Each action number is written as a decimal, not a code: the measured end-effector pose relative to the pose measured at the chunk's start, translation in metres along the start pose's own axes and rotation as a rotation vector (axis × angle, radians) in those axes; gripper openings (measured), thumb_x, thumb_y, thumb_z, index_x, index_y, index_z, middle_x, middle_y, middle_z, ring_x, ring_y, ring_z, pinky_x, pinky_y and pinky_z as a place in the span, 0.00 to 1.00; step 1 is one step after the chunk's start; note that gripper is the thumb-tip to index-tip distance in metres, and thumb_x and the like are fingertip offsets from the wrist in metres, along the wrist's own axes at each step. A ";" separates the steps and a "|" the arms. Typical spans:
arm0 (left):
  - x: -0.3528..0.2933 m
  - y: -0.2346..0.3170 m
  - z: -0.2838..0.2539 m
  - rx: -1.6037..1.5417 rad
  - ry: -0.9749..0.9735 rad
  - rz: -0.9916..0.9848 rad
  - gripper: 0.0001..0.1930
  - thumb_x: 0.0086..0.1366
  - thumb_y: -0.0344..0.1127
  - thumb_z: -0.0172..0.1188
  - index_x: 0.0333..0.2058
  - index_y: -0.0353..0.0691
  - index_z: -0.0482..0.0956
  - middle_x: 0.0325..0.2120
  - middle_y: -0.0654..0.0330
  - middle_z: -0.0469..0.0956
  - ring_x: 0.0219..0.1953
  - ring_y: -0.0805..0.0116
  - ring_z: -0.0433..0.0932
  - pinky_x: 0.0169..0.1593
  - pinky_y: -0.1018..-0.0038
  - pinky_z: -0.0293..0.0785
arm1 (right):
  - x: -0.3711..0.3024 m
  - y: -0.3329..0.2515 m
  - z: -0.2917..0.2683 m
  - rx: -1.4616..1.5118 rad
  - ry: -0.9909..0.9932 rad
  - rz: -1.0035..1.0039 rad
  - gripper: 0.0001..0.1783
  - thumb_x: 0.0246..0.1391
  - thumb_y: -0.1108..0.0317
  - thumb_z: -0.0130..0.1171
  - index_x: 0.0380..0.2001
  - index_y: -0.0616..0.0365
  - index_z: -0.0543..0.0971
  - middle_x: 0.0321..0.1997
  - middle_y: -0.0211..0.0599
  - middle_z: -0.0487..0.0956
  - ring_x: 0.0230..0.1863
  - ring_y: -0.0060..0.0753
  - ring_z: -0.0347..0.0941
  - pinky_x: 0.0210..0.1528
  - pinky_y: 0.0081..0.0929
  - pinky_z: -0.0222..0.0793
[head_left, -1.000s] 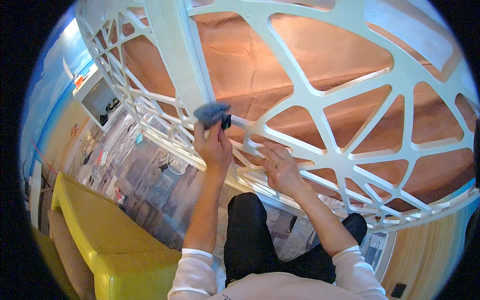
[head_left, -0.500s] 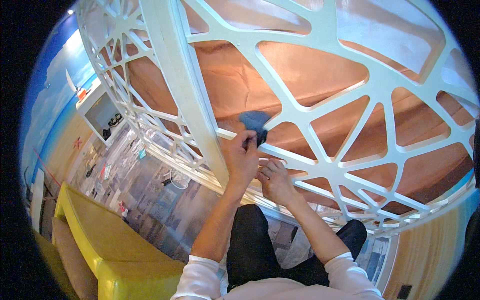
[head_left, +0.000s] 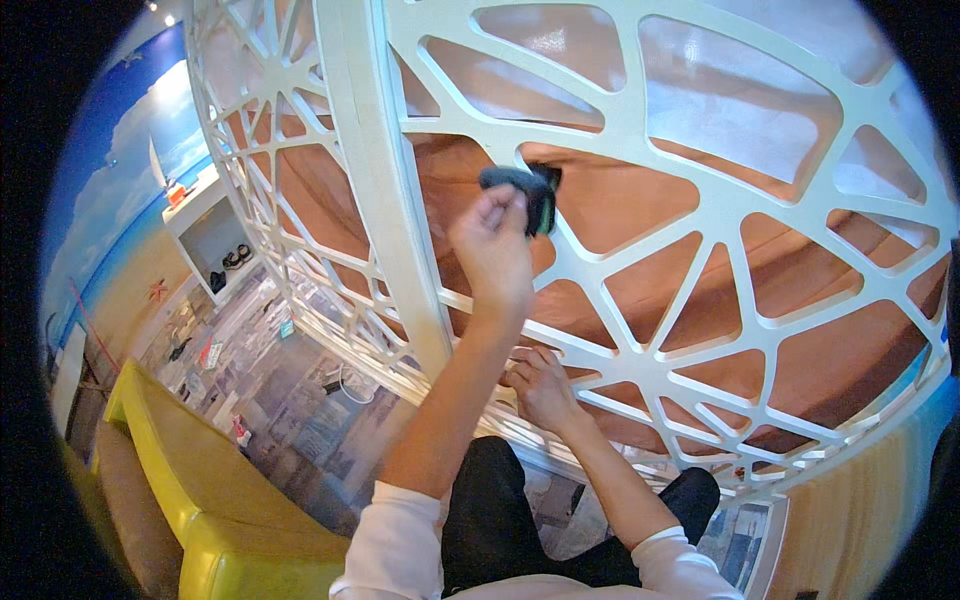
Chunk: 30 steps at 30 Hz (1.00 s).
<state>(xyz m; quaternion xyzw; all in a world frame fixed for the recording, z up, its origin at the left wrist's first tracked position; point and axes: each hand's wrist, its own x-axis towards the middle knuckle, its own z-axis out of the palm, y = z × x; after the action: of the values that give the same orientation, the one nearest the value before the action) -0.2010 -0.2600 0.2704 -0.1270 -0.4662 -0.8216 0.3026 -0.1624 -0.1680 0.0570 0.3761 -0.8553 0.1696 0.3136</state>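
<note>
My left hand (head_left: 495, 240) is raised, its fingers pinched round a dark cloth (head_left: 540, 200). The cloth bunches against a slanting bar of a white lattice panel (head_left: 655, 355). Lower down, my right hand (head_left: 542, 390) curls its fingers over a lower bar of that panel, beside the thick white post (head_left: 375, 170). Rust-coloured fabric (head_left: 610, 205) shows behind the lattice openings.
A yellow sofa (head_left: 200, 480) with a brown cushion stands at the left. Small items and a white cable lie on the patterned floor (head_left: 320, 440). A white cabinet (head_left: 205, 230) with shoes in it stands by a beach mural (head_left: 125, 190).
My left hand has moved up with the dark cloth, from low beside the post to higher on the slanting bar. My right hand stays by the lower bar. The view has shifted slightly.
</note>
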 end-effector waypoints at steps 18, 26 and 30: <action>0.060 0.026 -0.003 0.163 0.094 0.252 0.07 0.67 0.20 0.60 0.42 0.25 0.83 0.33 0.57 0.83 0.34 0.71 0.81 0.39 0.77 0.77 | -0.001 0.000 -0.005 0.032 -0.053 0.041 0.24 0.41 0.75 0.66 0.46 0.50 0.87 0.41 0.37 0.85 0.59 0.39 0.75 0.69 0.43 0.61; -0.011 0.027 -0.015 0.601 -0.055 0.891 0.07 0.64 0.18 0.59 0.39 0.27 0.83 0.42 0.44 0.85 0.43 0.62 0.85 0.45 0.69 0.82 | -0.005 -0.002 -0.009 -0.008 -0.191 0.057 0.16 0.44 0.71 0.66 0.40 0.57 0.86 0.49 0.43 0.83 0.59 0.46 0.74 0.71 0.45 0.55; -0.007 0.024 -0.002 1.139 -0.392 1.071 0.14 0.49 0.15 0.61 0.35 0.35 0.82 0.44 0.45 0.84 0.43 0.41 0.84 0.49 0.56 0.82 | -0.027 -0.017 -0.021 0.241 0.046 0.135 0.13 0.45 0.75 0.62 0.37 0.60 0.85 0.44 0.45 0.83 0.54 0.48 0.77 0.63 0.48 0.65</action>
<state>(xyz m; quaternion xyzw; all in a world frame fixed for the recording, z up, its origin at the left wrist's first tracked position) -0.1804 -0.2681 0.2830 -0.3013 -0.7337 -0.1640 0.5866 -0.1274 -0.1535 0.0560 0.3487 -0.8446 0.3003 0.2737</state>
